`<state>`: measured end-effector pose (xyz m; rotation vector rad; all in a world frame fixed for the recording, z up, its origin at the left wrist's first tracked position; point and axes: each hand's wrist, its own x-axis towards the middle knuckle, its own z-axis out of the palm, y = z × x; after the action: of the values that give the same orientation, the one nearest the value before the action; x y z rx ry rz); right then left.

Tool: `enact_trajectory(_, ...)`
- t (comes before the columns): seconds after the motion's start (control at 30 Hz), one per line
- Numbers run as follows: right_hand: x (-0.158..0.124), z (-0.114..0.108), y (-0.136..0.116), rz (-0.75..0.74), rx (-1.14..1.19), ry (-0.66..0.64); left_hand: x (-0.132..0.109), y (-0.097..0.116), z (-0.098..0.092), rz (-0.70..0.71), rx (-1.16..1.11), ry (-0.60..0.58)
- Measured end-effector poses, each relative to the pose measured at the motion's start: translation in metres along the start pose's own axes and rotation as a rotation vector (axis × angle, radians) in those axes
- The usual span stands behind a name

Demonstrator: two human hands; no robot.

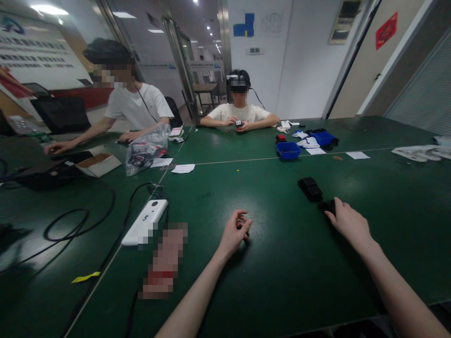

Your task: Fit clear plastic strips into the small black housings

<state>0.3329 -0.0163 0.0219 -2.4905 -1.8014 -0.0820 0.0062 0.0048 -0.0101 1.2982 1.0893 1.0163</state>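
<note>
The right hand [348,224] is lying low on the green worktop [275,281], right of the middle and towards the near edge. Its fingers are stretching forward, open and fairly flat, and the tips are touching a small black piece [327,205]. They are not wrapping round it.

A larger black block [310,188] is sitting just beyond that piece, a little to its left and further from the near edge. It is near the piece, though I cannot tell whether the two are touching.

The left hand [235,233] is resting near the middle of the worktop, well apart from both black parts. It is closing into a loose pinch, thumb meeting fingertips, and I cannot tell whether anything tiny is sitting in there.

By my reading, the right hand is settling onto the small piece. Doing that well probably means getting thumb and forefinger on opposite sides rather than pressing from above, and not nudging it into the block.

Towards the far edge, blue trays [288,150] are standing beside white slips of paper. A white power strip [145,220] is lying towards the left edge with cables trailing off it. Two co-workers are sitting along the far side, their hands busy with their own things.
</note>
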Motion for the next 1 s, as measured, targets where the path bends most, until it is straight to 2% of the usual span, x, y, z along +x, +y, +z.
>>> enact_trajectory(0.1, -0.003, -0.003, 0.003, 0.012, 0.053, -0.037, 0.000, 0.000, 0.000, 0.004, 0.005, 0.005)
enact_trajectory(0.2, -0.004, -0.013, -0.001, 0.015, 0.091, 0.028, 0.000, 0.000, 0.000, 0.010, 0.006, 0.005)
enact_trajectory(0.3, -0.003, -0.024, -0.012, 0.010, 0.178, 0.076, 0.001, 0.000, -0.001, 0.009, 0.008, 0.004)
enact_trajectory(0.37, -0.001, -0.029, -0.024, -0.037, 0.304, 0.056, 0.001, -0.001, -0.001, 0.006, 0.016, 0.006)
enact_trajectory(0.43, 0.000, -0.030, -0.041, -0.119, 0.489, -0.017, 0.001, -0.001, -0.001, 0.003, 0.025, 0.012)
enact_trajectory(0.57, -0.003, -0.019, -0.087, -0.269, 0.927, -0.276, 0.000, 0.001, -0.001, -0.023, 0.022, -0.027)
enact_trajectory(0.63, -0.011, -0.008, -0.111, -0.282, 1.143, -0.411, -0.001, 0.002, -0.001, -0.037, 0.006, -0.055)
enact_trajectory(0.73, -0.027, 0.010, -0.140, -0.220, 1.390, -0.622, -0.001, 0.003, -0.001, -0.037, -0.003, -0.051)
enact_trajectory(0.8, -0.037, 0.020, -0.152, -0.203, 1.462, -0.702, -0.001, 0.002, -0.001, -0.028, 0.019, -0.027)
enact_trajectory(0.87, -0.043, 0.026, -0.156, -0.224, 1.463, -0.728, -0.001, 0.001, -0.002, -0.024, 0.042, 0.005)
enact_trajectory(1.0, -0.040, 0.023, -0.148, -0.305, 1.304, -0.737, -0.003, 0.002, -0.001, -0.026, 0.042, 0.049)
